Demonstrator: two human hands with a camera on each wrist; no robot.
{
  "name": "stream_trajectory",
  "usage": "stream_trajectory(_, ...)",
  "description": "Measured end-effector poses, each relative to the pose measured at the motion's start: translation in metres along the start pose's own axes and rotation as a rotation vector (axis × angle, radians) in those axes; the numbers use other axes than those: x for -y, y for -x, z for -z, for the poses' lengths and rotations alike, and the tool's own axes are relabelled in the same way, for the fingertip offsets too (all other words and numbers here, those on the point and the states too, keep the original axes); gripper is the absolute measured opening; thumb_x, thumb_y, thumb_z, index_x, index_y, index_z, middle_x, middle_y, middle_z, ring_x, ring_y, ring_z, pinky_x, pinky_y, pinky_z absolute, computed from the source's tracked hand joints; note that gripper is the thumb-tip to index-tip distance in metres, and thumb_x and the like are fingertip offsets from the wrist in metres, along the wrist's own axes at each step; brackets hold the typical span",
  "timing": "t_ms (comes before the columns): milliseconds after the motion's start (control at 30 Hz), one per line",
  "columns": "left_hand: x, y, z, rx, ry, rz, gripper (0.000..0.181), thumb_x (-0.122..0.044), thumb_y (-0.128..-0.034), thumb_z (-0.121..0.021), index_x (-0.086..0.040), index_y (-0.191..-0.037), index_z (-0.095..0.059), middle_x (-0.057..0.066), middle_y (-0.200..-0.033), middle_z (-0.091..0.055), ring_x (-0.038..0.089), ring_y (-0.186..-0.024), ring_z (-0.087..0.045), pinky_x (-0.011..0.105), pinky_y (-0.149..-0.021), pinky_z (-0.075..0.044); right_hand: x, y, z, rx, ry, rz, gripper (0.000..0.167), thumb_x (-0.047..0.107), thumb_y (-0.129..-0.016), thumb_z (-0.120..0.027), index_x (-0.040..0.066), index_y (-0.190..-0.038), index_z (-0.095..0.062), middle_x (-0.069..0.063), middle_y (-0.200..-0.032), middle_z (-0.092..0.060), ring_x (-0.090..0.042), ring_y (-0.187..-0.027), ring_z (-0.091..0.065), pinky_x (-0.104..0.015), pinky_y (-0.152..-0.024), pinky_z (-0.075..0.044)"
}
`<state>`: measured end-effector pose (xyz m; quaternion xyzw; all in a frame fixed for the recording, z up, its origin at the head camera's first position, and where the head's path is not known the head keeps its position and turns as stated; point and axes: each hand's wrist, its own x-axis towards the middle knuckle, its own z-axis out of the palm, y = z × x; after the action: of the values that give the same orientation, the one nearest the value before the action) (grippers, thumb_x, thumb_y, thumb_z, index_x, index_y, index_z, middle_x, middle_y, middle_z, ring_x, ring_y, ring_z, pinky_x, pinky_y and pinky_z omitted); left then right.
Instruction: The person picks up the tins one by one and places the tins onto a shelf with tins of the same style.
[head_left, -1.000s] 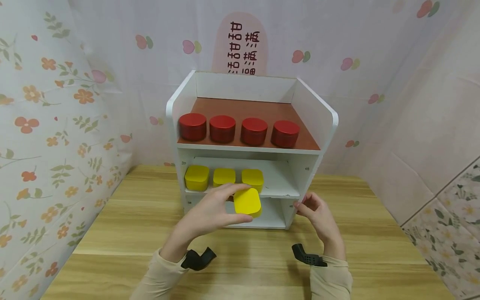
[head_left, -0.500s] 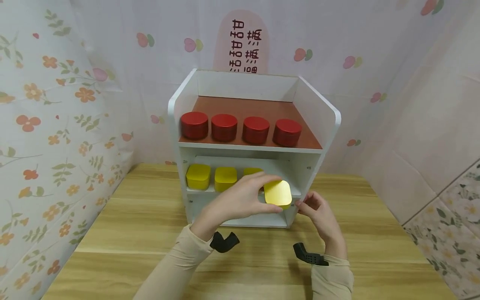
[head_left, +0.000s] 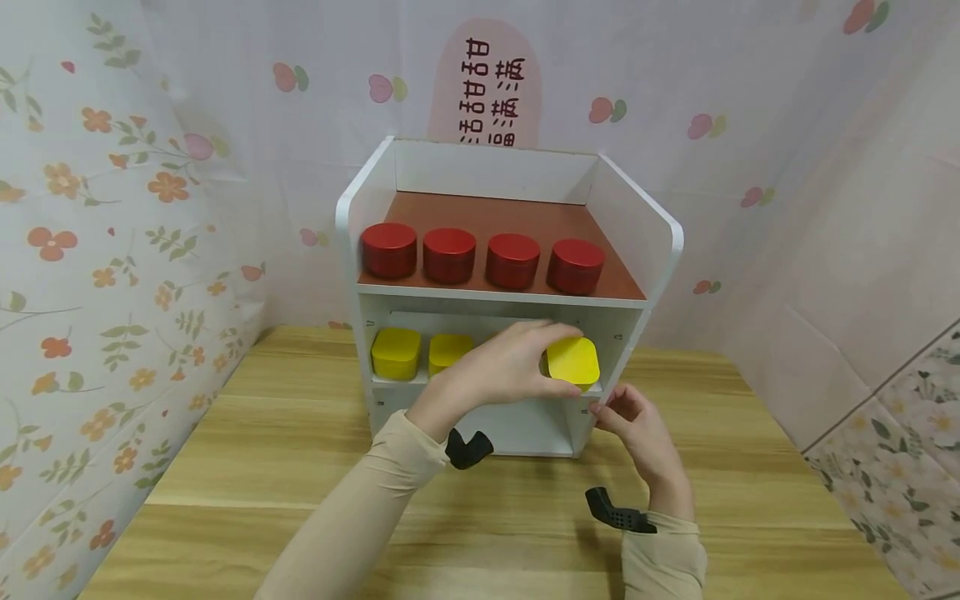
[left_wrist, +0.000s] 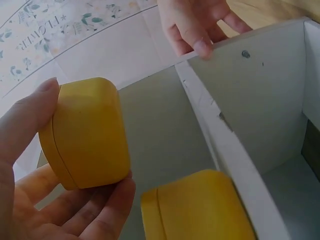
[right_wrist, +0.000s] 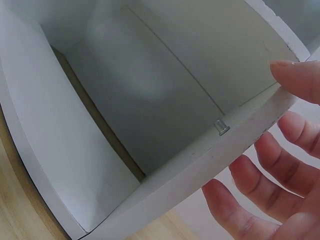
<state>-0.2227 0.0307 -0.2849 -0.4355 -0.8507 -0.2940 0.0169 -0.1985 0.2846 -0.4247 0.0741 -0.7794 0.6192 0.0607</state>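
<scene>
My left hand (head_left: 498,371) holds a yellow square tin with rounded corners (head_left: 572,362), thumb on one side and fingers on the other. It is at the right end of the middle shelf (left_wrist: 200,110); whether it touches the board I cannot tell. Two more yellow tins, one at the far left (head_left: 396,354) and one beside it (head_left: 448,350), stand on that shelf. A third is hidden behind my left hand in the head view; the left wrist view has a yellow tin (left_wrist: 197,210) near the held one. My right hand (head_left: 641,437) grips the front edge of the white right side panel (right_wrist: 200,165).
Several red round tins (head_left: 512,260) stand in a row along the front of the brown top board (head_left: 487,215). The white shelf unit (head_left: 660,229) rests on a wood-grain table (head_left: 285,467), with patterned curtains (head_left: 300,167) behind and at the sides.
My left hand has carried the yellow tin rightward, then up to the right end of the middle shelf, covering the third shelf tin. My right hand keeps its place on the side panel.
</scene>
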Motion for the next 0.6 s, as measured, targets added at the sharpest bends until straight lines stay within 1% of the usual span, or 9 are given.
stream_trajectory(100, 0.000, -0.004, 0.003, 0.013, -0.012, 0.008, 0.067, -0.041, -0.0840, -0.077, -0.014, -0.140, -0.051, 0.000, -0.128, -0.057, 0.011, -0.098, -0.052, 0.020, -0.081, -0.045, 0.001, 0.000, 0.000, 0.003, 0.000, -0.002, 0.028, 0.014, -0.095, -0.066, -0.005, -0.106, -0.050, -0.009, -0.100, -0.057, -0.020, -0.096, -0.058, -0.031, -0.083, -0.053)
stream_trajectory(333, 0.004, -0.013, 0.005, 0.033, -0.009, -0.002, 0.066, -0.037, -0.0840, -0.078, -0.011, -0.139, -0.052, -0.002, -0.126, -0.059, 0.010, -0.096, -0.053, 0.019, -0.083, -0.044, 0.003, 0.001, 0.000, 0.010, -0.011, 0.004, 0.026, 0.012, -0.095, -0.066, -0.006, -0.106, -0.050, -0.007, -0.099, -0.058, -0.020, -0.095, -0.058, -0.033, -0.083, -0.054)
stream_trajectory(600, 0.006, -0.024, 0.002, 0.094, -0.072, 0.051, 0.067, -0.037, -0.0860, -0.076, -0.011, -0.142, -0.049, 0.000, -0.134, -0.056, 0.011, -0.104, -0.053, 0.022, -0.093, -0.043, 0.000, 0.001, 0.000, 0.016, -0.016, 0.014, 0.025, 0.012, -0.095, -0.066, -0.005, -0.105, -0.051, -0.008, -0.099, -0.058, -0.019, -0.095, -0.058, -0.032, -0.083, -0.054)
